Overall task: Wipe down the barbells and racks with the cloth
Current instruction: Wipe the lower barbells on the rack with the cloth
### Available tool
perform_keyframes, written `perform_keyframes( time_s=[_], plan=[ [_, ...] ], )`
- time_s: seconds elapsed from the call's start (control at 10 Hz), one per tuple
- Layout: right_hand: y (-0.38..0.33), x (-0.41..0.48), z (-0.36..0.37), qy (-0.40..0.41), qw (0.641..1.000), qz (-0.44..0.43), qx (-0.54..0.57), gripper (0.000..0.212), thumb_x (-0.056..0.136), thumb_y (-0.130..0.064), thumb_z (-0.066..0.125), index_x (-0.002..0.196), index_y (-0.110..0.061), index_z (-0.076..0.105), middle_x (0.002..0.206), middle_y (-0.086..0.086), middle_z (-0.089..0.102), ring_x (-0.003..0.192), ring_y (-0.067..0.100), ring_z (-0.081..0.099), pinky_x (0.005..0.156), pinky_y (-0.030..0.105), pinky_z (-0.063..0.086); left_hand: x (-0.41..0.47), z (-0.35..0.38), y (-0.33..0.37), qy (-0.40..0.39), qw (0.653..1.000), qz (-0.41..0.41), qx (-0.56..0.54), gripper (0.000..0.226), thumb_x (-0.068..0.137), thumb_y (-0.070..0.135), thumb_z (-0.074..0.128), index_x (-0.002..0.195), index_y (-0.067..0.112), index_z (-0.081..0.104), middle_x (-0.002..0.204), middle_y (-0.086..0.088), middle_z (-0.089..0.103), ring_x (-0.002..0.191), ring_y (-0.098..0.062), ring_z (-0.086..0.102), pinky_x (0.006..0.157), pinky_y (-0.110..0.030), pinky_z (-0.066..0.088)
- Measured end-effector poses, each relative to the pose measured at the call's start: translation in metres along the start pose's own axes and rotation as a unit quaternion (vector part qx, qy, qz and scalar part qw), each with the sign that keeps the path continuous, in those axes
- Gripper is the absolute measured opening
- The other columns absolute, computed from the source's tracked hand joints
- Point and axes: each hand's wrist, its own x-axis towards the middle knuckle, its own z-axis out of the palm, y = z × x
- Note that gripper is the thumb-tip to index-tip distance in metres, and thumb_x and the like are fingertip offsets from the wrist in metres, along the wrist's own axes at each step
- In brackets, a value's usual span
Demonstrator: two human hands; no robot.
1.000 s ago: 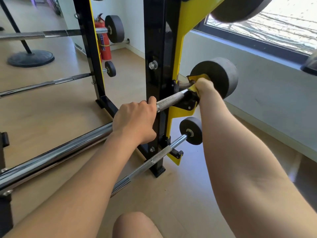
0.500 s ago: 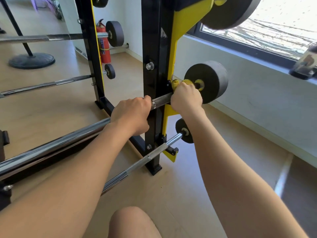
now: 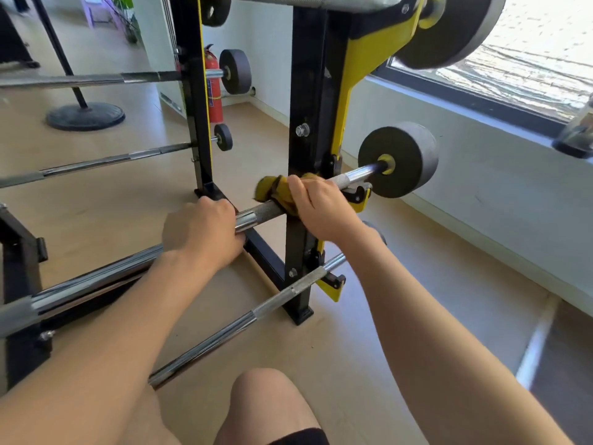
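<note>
A chrome barbell (image 3: pixel 351 175) with a grey end weight (image 3: pixel 406 159) lies across a hook of the black and yellow rack (image 3: pixel 309 101). My right hand (image 3: pixel 321 205) grips a yellow cloth (image 3: pixel 276 191) wrapped round the bar, just in front of the rack's upright. My left hand (image 3: pixel 202 231) grips the same bar a little further left, on its knurled part. A second, thinner barbell (image 3: pixel 244 319) rests on the hook below, and another weighted bar (image 3: pixel 449 30) sits on the rack above.
A wall mirror on the left reflects the rack and bars. A red fire extinguisher (image 3: pixel 215 91) stands by the far wall. A round black base with a pole (image 3: pixel 85 115) sits on the wooden floor. A window runs along the right. My knee (image 3: pixel 266 403) is low in view.
My right hand with the cloth has slid along the bar from beside the end weight leftward toward my left hand. My left hand has kept its grip on the bar.
</note>
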Motion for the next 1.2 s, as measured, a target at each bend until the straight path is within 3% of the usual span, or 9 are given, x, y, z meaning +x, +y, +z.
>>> perform_keyframes(
  time_s=[0.1, 0.3, 0.5, 0.7, 0.8, 0.9, 1.0, 1.1, 1.2],
  plan=[
    [-0.012, 0.016, 0.002, -0.029, 0.972, -0.031, -0.229, 0.02, 0.107, -0.029, 0.043, 0.101, -0.013, 0.053, 0.079, 0.004, 0.059, 0.073, 0.028, 0.058, 0.076, 0.042, 0.051, -0.003, 0.001, -0.008, -0.024, 0.999, -0.021, -0.006, 0.033, 0.088, 0.042, 0.071, 0.09, 0.012, 0.057, 0.068, -0.002, 0.034, 0.072, -0.031, 0.052, 0.07, -0.035, 0.053],
    [-0.06, -0.006, 0.038, 0.045, 0.986, -0.154, -0.043, 0.034, 0.108, -0.03, 0.034, 0.079, -0.025, 0.05, 0.071, -0.011, 0.052, 0.068, 0.015, 0.048, 0.075, 0.035, 0.039, -0.005, -0.006, -0.006, -0.013, 0.999, -0.034, 0.003, 0.038, 0.087, 0.045, 0.074, 0.11, 0.016, 0.067, 0.098, -0.011, 0.067, 0.096, -0.035, 0.069, 0.07, -0.035, 0.043],
    [-0.01, 0.007, 0.034, 0.153, 0.985, 0.077, -0.026, 0.042, 0.101, -0.038, 0.028, 0.075, -0.023, 0.058, 0.077, -0.009, 0.058, 0.082, 0.015, 0.052, 0.099, 0.046, 0.044, -0.008, -0.006, -0.002, -0.025, 0.998, -0.053, -0.027, 0.025, 0.082, 0.033, 0.077, 0.087, 0.015, 0.06, 0.066, -0.002, 0.041, 0.069, -0.027, 0.055, 0.066, -0.036, 0.053],
    [-0.036, -0.015, 0.064, 0.149, 0.983, -0.103, 0.037, 0.03, 0.105, -0.028, 0.037, 0.094, -0.023, 0.065, 0.091, -0.01, 0.06, 0.092, 0.012, 0.051, 0.102, 0.037, 0.037, -0.015, -0.012, -0.005, -0.004, 0.999, -0.029, 0.013, 0.019, 0.092, 0.035, 0.069, 0.102, 0.019, 0.067, 0.082, -0.007, 0.058, 0.074, -0.029, 0.058, 0.064, -0.035, 0.041],
    [0.006, 0.011, 0.04, 0.129, 0.991, 0.009, -0.014, 0.037, 0.103, -0.034, 0.032, 0.079, -0.026, 0.059, 0.081, -0.009, 0.056, 0.084, 0.014, 0.05, 0.097, 0.041, 0.041, -0.015, -0.014, -0.007, -0.014, 0.999, -0.023, 0.016, 0.02, 0.091, 0.033, 0.071, 0.104, 0.018, 0.068, 0.078, -0.003, 0.049, 0.071, -0.025, 0.048, 0.063, -0.034, 0.04],
    [-0.005, 0.02, 0.04, 0.141, 0.974, 0.177, 0.008, 0.044, 0.101, -0.033, 0.029, 0.091, -0.023, 0.07, 0.104, -0.003, 0.065, 0.11, 0.023, 0.054, 0.112, 0.038, 0.029, -0.017, -0.014, -0.006, -0.014, 0.999, -0.021, 0.024, 0.021, 0.092, 0.032, 0.072, 0.106, 0.018, 0.067, 0.079, -0.003, 0.05, 0.07, -0.024, 0.048, 0.063, -0.034, 0.039],
    [-0.061, 0.012, 0.051, 0.127, 0.944, 0.284, 0.112, 0.05, 0.109, -0.025, 0.032, 0.155, -0.008, 0.042, 0.169, 0.015, 0.023, 0.158, 0.03, 0.012, 0.131, 0.045, 0.001, -0.017, -0.013, -0.006, -0.009, 0.999, -0.017, 0.036, 0.019, 0.094, 0.029, 0.069, 0.108, 0.016, 0.067, 0.085, -0.007, 0.059, 0.073, -0.026, 0.052, 0.064, -0.035, 0.039],
    [-0.107, 0.006, 0.049, 0.124, 0.819, 0.396, 0.397, 0.079, 0.104, -0.005, 0.048, 0.162, 0.003, -0.004, 0.171, 0.025, -0.01, 0.159, 0.039, -0.001, 0.13, 0.053, 0.007, -0.017, -0.009, -0.006, 0.003, 0.998, -0.015, 0.054, 0.013, 0.093, 0.023, 0.066, 0.105, 0.017, 0.069, 0.095, -0.009, 0.07, 0.085, -0.032, 0.067, 0.065, -0.035, 0.04],
    [-0.116, 0.013, 0.035, 0.187, 0.682, 0.457, 0.539, 0.055, 0.098, -0.003, 0.053, 0.147, 0.013, 0.035, 0.145, 0.039, 0.046, 0.131, 0.054, 0.051, 0.108, 0.064, 0.047, -0.02, -0.01, -0.005, 0.008, 0.998, -0.011, 0.063, 0.011, 0.092, 0.022, 0.066, 0.101, 0.017, 0.07, 0.095, -0.01, 0.072, 0.087, -0.033, 0.07, 0.064, -0.034, 0.041]
  ],
)
